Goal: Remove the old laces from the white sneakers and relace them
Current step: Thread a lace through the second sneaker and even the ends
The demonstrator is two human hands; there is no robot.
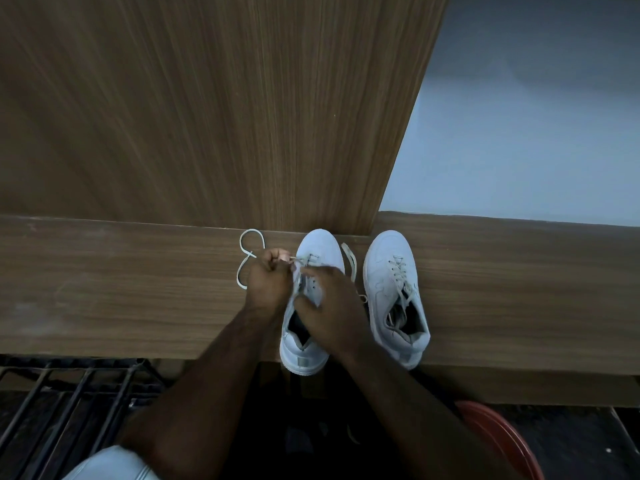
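Both sneakers sit at the shelf's point(138, 306) near edge, toes to the back. The left hand point(268, 282) pinches the lace point(299, 260) taut at the near sneaker's point(313, 258) low eyelets, probably threading. The right hand point(329, 303) clamps it steady; the other sneaker point(396, 296) looks already laced.

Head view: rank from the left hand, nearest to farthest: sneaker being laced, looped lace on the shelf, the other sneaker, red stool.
1. Sneaker being laced: right beside the left hand, whose grip pinches its lace.
2. Looped lace: on the shelf just left of the hand; nearly as close.
3. Other sneaker: to the right, beyond the right hand.
4. Red stool: bottom right, below the shelf.
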